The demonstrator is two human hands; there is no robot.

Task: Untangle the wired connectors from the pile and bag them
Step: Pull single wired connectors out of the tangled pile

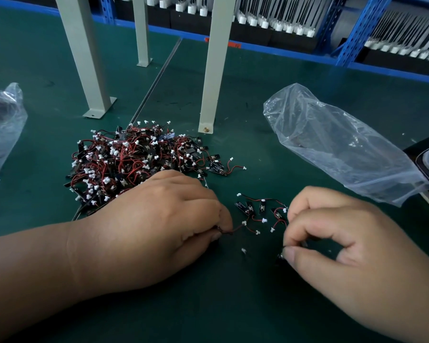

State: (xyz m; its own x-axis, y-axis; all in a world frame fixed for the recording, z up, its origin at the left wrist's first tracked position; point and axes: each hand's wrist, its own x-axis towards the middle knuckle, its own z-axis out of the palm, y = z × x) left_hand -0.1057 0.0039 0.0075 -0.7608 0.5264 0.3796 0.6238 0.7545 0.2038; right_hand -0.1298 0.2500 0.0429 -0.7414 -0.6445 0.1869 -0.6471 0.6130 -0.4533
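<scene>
The left hand (164,219) pinches a red wire. The right hand (344,243) pinches a small black part. A little clump of wired connectors (258,214) lies between them. Pull apart slowly so no wire snaps. The pile (134,159) sits behind the left hand, the bag (337,142) behind the right.

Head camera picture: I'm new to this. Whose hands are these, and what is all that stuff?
No machine here: a person works with bare hands, filmed by a head-worn camera looking down. On the green mat lies a pile of small black boards with red wires and white plugs. Between the hands sits a small clump, apart from it. The left hand pinches a wire of the clump; the right hand pinches a small dark part. A clear bag lies to the right.
</scene>
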